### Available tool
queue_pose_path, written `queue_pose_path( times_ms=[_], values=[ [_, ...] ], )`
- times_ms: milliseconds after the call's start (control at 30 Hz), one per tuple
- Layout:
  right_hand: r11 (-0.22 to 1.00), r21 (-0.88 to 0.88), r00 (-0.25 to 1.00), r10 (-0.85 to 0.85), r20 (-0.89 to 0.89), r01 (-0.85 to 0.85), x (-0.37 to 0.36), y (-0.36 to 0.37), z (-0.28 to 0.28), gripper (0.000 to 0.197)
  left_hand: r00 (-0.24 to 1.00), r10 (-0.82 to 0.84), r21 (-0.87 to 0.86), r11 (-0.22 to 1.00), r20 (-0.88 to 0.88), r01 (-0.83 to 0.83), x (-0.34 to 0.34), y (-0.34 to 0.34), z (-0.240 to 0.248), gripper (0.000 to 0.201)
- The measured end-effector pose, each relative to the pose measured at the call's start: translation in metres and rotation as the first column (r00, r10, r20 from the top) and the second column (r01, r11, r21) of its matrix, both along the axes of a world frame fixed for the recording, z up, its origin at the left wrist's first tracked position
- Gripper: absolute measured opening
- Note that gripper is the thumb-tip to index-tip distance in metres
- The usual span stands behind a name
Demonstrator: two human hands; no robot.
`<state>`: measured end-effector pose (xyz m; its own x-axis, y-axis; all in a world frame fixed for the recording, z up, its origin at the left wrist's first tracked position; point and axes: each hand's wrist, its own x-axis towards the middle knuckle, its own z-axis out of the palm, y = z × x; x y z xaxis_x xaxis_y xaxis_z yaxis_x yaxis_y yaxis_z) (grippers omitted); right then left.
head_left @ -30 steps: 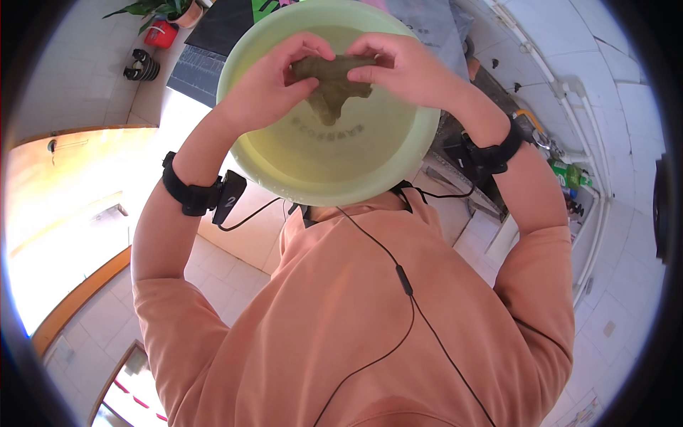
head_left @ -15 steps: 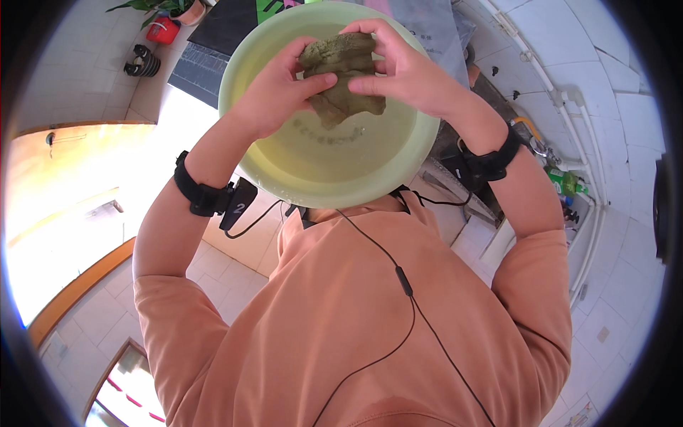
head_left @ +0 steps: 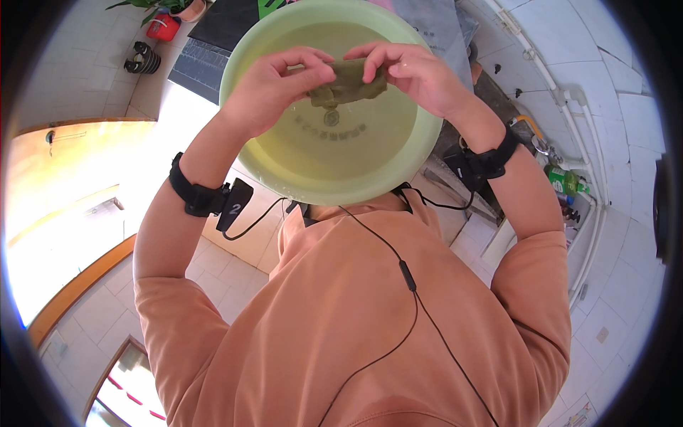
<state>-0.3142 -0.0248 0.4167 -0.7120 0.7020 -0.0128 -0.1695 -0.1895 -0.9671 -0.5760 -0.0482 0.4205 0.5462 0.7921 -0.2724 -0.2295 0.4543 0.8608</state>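
Observation:
A wet-looking olive-green cloth hangs stretched between my hands over a pale green basin with water in it. My left hand pinches the cloth's upper left corner between thumb and fingers. On the other side, my right hand grips the upper right part, fingers curled over its top edge. The cloth's lower part droops toward the water; whether it touches the surface I cannot tell. Dark printed marks show on the basin's bottom beneath it.
Dark, flat sheets lie under the basin's far left side, and a grey plastic bag is at its far right. Along the right wall run white pipes, a green bottle below them. A potted plant stands far left.
The cloth has gone from bunched up and held higher to pulled out sideways and lower. Both hands have shifted to grips along its top edge.

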Motion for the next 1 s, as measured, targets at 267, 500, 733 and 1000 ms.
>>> queue_pose_path(
  times_ms=[267,500,733,1000],
  values=[
    [0.744,0.654,0.904,-0.18,0.388,-0.133,-0.019,-0.014,0.014,0.027,0.951,-0.119,0.083,0.985,-0.285,0.149,0.007,-0.008,-0.003,0.048],
    [0.406,0.892,0.905,-0.272,0.327,-0.2,-0.021,-0.023,0.0,0.061,0.963,-0.216,-0.196,0.963,-0.163,0.183,0.007,-0.009,0.01,0.041],
    [0.248,0.885,0.805,-0.372,0.462,-0.394,-0.008,-0.018,-0.007,0.058,0.916,-0.398,-0.192,0.905,-0.057,0.381,0.003,-0.005,0.006,0.034],
    [0.501,0.712,0.744,-0.183,0.642,-0.491,-0.01,-0.014,-0.006,0.02,0.694,-0.588,0.002,0.762,-0.416,0.648,0.0,0.001,-0.001,0.018]
  ],
)
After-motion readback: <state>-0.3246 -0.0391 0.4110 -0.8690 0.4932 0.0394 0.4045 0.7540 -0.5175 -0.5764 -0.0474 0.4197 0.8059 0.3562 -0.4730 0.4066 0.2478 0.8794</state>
